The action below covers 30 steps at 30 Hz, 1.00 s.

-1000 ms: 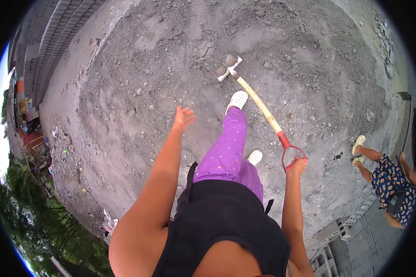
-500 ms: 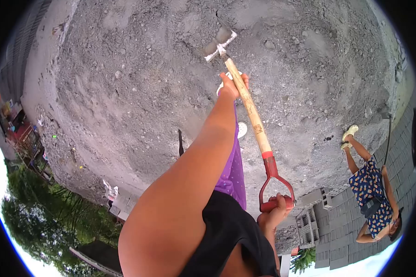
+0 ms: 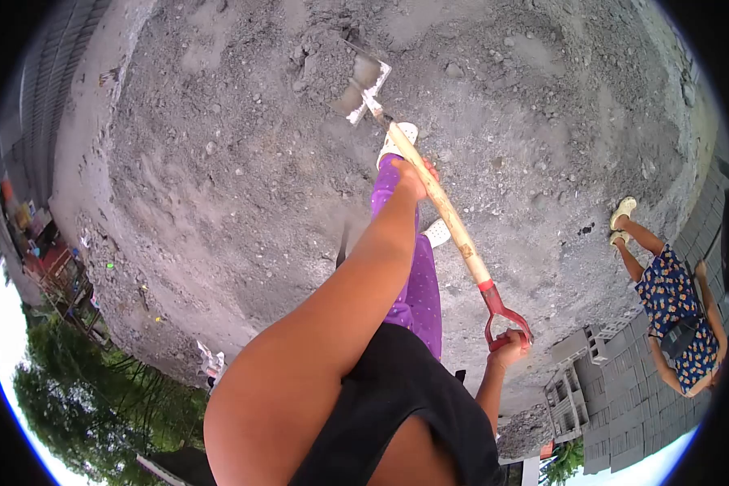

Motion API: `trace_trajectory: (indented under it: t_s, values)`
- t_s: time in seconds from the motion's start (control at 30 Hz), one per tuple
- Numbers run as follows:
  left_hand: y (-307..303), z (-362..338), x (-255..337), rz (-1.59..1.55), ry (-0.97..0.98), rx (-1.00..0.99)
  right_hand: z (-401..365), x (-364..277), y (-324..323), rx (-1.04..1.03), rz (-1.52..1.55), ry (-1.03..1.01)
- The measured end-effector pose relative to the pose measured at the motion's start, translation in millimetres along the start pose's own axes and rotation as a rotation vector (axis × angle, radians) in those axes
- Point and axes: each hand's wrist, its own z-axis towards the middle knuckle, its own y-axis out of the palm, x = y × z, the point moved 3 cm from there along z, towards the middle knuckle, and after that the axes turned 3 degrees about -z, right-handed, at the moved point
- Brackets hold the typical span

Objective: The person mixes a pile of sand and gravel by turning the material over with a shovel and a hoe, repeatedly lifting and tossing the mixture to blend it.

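A shovel (image 3: 454, 223) slants across the view, with a pale wooden shaft and a red D-shaped handle. My left hand (image 3: 411, 176) is closed around the lower shaft. My right hand (image 3: 510, 350) grips the crossbar of the red handle. The metal blade (image 3: 364, 85), edged in whitish residue, rests at the grey sandy soil (image 3: 320, 69), and loose clumps lie on and beyond it; its tip is partly hidden. Just below the blade is my foot in a white clog (image 3: 398, 139), partly behind the shaft.
Rough grey ground with small stones spreads all around. At the right stands a person in a patterned blue outfit (image 3: 679, 312) and pale clogs. Hollow concrete blocks (image 3: 567, 405) and stacked grey blocks (image 3: 632, 397) lie at the lower right. Trees (image 3: 97, 397) and scattered litter are at the left.
The blade has shifted left and slightly down in view, and more loose soil shows around it. My right hand and the handle have moved right and up. Both hands keep their grip.
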Motion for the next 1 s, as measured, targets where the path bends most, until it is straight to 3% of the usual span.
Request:
trace_trajectory:
  t_s: [0.1,0.27,0.47,0.57,0.67,0.7,0.77,0.83,0.9,0.97,1.0]
  values:
    - [-16.4,-16.9,-6.9,0.020,0.092,-0.085,22.4,-0.3,-13.4,-0.092,-0.031,-0.066]
    - [-59.5,-72.4,-20.2,-0.158,0.271,-0.223,96.7,6.4,-31.0,-0.437,0.083,-0.259]
    - [-213.0,-167.0,-37.1,-0.421,0.558,-0.332,89.9,6.1,-33.7,-0.762,0.090,-0.445]
    - [-336.2,-207.9,-19.4,-0.593,0.715,-0.397,43.3,21.3,-20.9,-0.983,0.027,-0.688]
    - [-484.7,-250.1,-3.4,-0.787,0.803,-0.442,-62.8,24.9,-20.8,-1.260,-0.014,-0.934]
    - [-530.9,-269.4,-9.4,-0.819,0.817,-0.601,-103.4,21.4,-29.4,-1.351,-0.021,-1.089]
    - [-622.8,-299.3,-26.8,-1.070,0.799,-0.714,-178.7,18.9,-49.1,-1.490,0.215,-1.455]
    - [-671.8,-326.9,-64.1,-1.120,0.908,-0.901,-227.4,10.8,-71.8,-1.661,0.185,-1.650]
    - [-699.8,-332.1,-95.0,-1.264,0.857,-0.998,-240.3,20.0,-68.4,-1.716,0.219,-1.605]
    - [-720.5,-313.5,-108.1,-1.243,0.986,-0.764,-242.3,34.0,-57.1,-1.777,0.251,-1.569]
    - [-726.5,-298.6,-107.4,-1.249,1.016,-0.588,-230.5,45.0,-44.0,-1.731,0.114,-1.492]
